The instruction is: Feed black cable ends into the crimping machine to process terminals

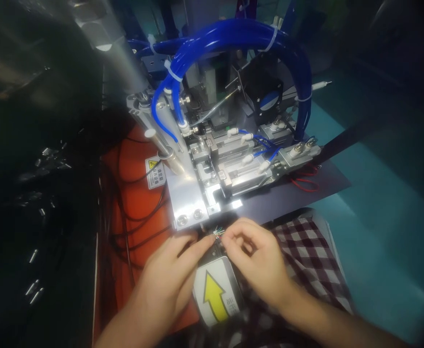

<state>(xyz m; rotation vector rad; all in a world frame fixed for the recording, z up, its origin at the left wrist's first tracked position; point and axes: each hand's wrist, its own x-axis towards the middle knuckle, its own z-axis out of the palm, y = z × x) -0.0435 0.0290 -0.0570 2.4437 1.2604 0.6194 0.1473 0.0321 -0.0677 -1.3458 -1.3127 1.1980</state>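
Fine stripped wires (218, 233) in several colours fan out between my fingertips, just in front of the machine's metal plate. My left hand (177, 263) pinches the bundle from the left, thumb pressed toward the wire ends. From the right, my right hand (253, 253) holds thumb and forefinger together at the tips of the wires, its other fingers curled. What the wires come out of is hidden behind my left hand. Right below the fingertips lies a white plate with a yellow arrow (214, 295), pointing toward the machine.
A pneumatic fixture (239, 159) with metal slides stands beyond my hands. Thick blue air tubes (241, 36) arch over it. Black cables (125, 232) loop across the orange surface (139, 164) at left, beside a warning label (155, 172). Checked cloth (309, 251) lies at right.
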